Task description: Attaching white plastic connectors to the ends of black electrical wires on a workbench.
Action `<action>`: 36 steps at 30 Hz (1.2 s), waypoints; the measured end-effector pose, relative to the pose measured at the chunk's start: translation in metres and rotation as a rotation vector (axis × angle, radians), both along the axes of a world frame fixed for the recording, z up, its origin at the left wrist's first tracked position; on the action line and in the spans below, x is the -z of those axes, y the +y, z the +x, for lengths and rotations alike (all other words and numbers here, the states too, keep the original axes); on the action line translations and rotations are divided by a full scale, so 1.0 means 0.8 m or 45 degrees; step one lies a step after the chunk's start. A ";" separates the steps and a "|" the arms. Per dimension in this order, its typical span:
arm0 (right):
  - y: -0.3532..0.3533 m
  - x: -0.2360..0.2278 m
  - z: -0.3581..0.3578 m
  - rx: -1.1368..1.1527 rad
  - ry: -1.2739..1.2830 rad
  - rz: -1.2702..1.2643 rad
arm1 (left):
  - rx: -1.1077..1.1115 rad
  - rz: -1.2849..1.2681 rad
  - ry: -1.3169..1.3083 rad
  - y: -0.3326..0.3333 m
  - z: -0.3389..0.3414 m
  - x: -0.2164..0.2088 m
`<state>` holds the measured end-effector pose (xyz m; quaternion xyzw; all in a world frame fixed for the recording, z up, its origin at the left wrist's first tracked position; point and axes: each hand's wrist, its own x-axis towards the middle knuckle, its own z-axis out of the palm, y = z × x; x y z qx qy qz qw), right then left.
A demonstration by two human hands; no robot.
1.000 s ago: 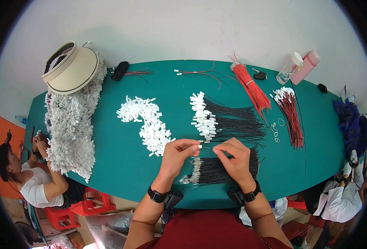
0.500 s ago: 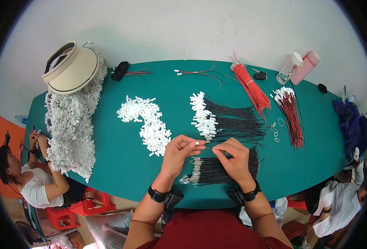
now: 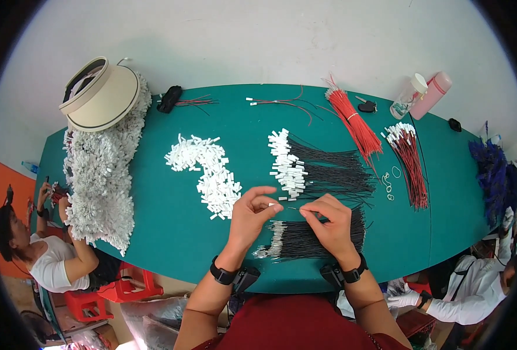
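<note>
My left hand [image 3: 249, 217] pinches a small white connector housing [image 3: 272, 205], which mostly hides between thumb and fingers. Facing it, my right hand [image 3: 332, 223] grips a thin black wire between thumb and forefinger. The wire's bare metal tip [image 3: 292, 208] points left toward the housing, with a small gap between them. Below my hands lies a bundle of black wires [image 3: 305, 240] with metal terminals at the left end. Just above is a row of black wires [image 3: 334, 169] capped with white housings [image 3: 286, 164]. Loose white housings [image 3: 217, 186] are heaped to the left.
Red wire bundles [image 3: 357, 128] and rubber bands [image 3: 388, 185] lie right on the green table [image 3: 171, 233]. A pink bottle [image 3: 432, 96] stands behind. At left, a sun visor [image 3: 115, 96] tops a white wire pile [image 3: 101, 181]. Co-workers sit at both sides.
My left fingers have shifted, and the white housing now sits deeper between them. My right hand barely moves. The right co-worker's gloved hand has come down beside the table edge.
</note>
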<state>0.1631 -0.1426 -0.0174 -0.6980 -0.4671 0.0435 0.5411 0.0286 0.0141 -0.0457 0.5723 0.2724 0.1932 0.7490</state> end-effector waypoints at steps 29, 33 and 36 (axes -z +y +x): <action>0.004 0.000 -0.008 -0.242 0.113 -0.017 | 0.173 0.144 0.048 -0.002 -0.002 -0.001; 0.003 0.000 -0.011 -0.232 0.214 -0.023 | 0.132 -0.043 -0.032 -0.004 0.000 0.004; 0.002 0.002 -0.008 -0.184 0.249 -0.029 | 0.100 0.102 0.005 -0.001 0.001 -0.003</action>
